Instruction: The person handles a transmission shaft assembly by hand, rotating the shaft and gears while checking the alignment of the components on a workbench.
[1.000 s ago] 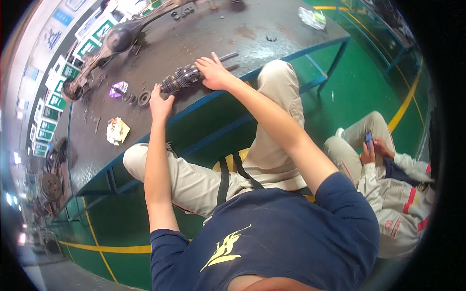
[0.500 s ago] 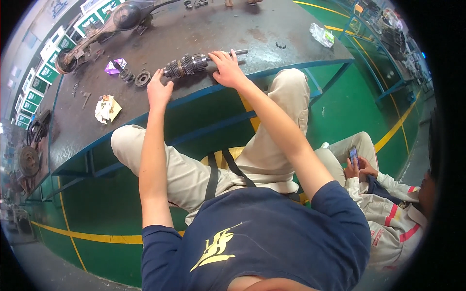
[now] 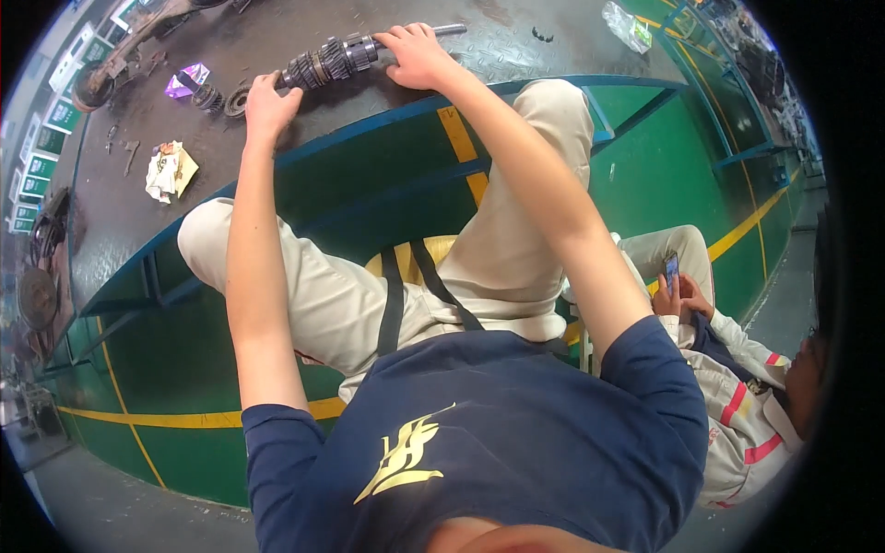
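A gear shaft [image 3: 329, 64] with several toothed gears lies across the metal-topped table [image 3: 221, 143], near its front edge. My left hand [image 3: 270, 103] grips its left end, the fingertips hidden behind it. Toward the other end, my right hand [image 3: 417, 57] has its fingers curled over the shaft beside the last gear; a bare rod end [image 3: 450, 29] sticks out past it. Just left of my left hand are a ring-shaped gear [image 3: 237, 101] and a small gear with a stem [image 3: 207, 99].
A purple box [image 3: 189, 79] and crumpled paper [image 3: 170, 172] lie to the left. A plastic bag [image 3: 626, 28] and small dark pieces [image 3: 542, 35] are at the right. A large axle part [image 3: 111, 78] stands far left. To my right sits a person holding a phone [image 3: 671, 274].
The view has tilted, so the table and its parts appear higher and farther left. Both hands stay on the gear shaft, with little visible change in grip.
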### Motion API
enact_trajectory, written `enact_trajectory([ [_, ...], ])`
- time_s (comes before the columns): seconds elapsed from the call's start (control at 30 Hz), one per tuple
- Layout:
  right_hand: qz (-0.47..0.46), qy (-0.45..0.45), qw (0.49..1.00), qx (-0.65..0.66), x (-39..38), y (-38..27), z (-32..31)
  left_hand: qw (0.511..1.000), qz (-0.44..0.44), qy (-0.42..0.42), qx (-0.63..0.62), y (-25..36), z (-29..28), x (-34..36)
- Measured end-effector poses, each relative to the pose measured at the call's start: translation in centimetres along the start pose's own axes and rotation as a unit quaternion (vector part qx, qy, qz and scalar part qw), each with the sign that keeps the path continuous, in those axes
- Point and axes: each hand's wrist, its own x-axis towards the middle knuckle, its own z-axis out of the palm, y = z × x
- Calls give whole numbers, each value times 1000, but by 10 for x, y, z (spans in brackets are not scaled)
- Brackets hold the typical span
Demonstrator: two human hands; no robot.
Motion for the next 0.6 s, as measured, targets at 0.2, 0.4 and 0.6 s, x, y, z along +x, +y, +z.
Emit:
enact_trajectory([
  [0.2,27,64,996,-64,-4,-10,6,1000,-6,-17,4,18,12,-20],
  [0.4,54,18,997,-48,-18,-24,1,1000,-2,-2,-13,26,9,-36],
  [0.6,23,17,999,-31,-4,-30,-5,997,66,34,30,-4,16,-35],
])
